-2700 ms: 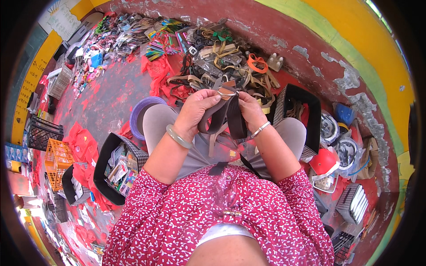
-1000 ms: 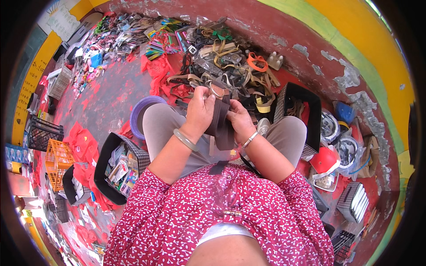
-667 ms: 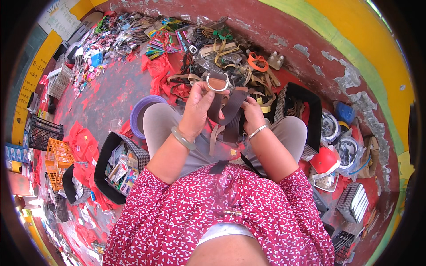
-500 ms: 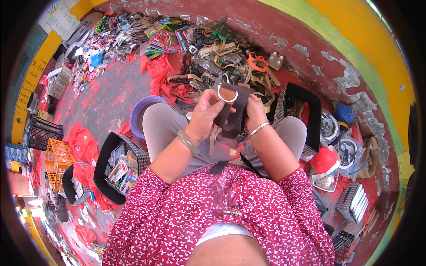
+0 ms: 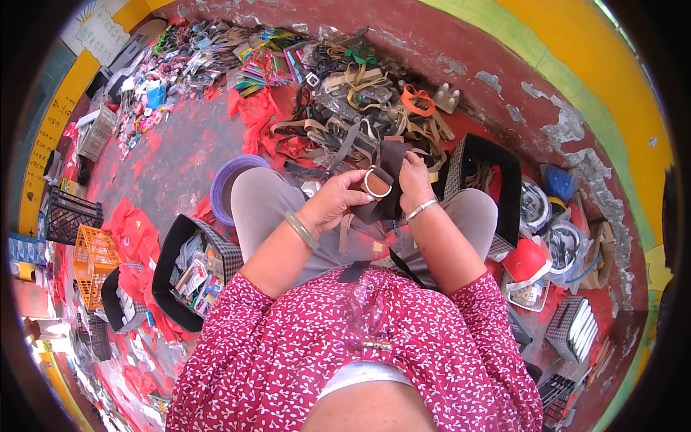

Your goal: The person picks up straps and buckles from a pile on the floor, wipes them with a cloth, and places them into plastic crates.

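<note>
Above the seated person's grey-trousered lap, the left hand [image 5: 332, 203] pinches a metal ring buckle [image 5: 376, 183] while the right hand [image 5: 414, 181] grips the dark brown strap [image 5: 392, 160] threaded through it; the strap looks light and floppy, so the rigid ring seems the surest hold

A purple bowl [image 5: 229, 189] sits on the floor near an orange crate [image 5: 92, 265] and a red helmet [image 5: 527, 261].
</note>
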Demonstrator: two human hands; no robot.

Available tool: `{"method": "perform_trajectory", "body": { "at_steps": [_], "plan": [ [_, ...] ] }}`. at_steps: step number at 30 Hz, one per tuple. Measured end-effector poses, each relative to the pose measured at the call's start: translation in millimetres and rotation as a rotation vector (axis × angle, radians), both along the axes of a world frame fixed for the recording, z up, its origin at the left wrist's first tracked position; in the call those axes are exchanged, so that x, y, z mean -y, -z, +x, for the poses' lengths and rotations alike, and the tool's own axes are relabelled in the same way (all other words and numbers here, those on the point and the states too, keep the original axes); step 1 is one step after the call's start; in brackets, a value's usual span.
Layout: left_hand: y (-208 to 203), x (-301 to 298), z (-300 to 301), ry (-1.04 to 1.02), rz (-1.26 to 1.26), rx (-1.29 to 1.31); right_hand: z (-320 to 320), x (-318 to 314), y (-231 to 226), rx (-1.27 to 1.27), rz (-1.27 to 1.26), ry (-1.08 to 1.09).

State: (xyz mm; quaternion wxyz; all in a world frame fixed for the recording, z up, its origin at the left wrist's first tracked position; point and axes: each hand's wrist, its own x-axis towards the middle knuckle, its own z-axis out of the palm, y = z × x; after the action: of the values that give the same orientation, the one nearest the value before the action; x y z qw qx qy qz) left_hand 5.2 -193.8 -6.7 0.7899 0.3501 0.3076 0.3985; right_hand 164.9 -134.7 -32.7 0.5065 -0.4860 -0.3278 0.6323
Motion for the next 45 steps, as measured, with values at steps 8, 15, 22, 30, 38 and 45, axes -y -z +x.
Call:
{"method": "perform_trajectory", "body": {
  "at_steps": [8, 15, 22, 30, 38, 45],
  "plan": [
    [-12.7, 0.1, 2.9, -0.127, 0.129, 0.063, -6.2, 16.0, 21.0, -0.070, -0.128, -0.093],
    [9.6, -3.9, -8.4, -0.142, 0.015, -0.096, -12.6, 24.8, 34.2, 0.013, -0.137, -0.093],
    [19.9, -8.7, 5.0, -0.338, 0.092, -0.136, -14.8, 23.4, 35.7, -0.043, -0.078, -0.018],
    [28.0, -12.5, 8.5, -0.446, 0.110, -0.052, -19.4, 31.0, 8.7, -0.234, 0.041, -0.079],
    [26.6, -31.6, 0.5, -0.574, 0.083, -0.002, -20.4, 38.3, -2.1, -0.536, 0.048, -0.349],
    [16.1, -28.9, 6.2, -0.472, 0.058, 0.049, -18.3, 30.1, 2.1, -0.339, -0.034, -0.235]
  ]
}}
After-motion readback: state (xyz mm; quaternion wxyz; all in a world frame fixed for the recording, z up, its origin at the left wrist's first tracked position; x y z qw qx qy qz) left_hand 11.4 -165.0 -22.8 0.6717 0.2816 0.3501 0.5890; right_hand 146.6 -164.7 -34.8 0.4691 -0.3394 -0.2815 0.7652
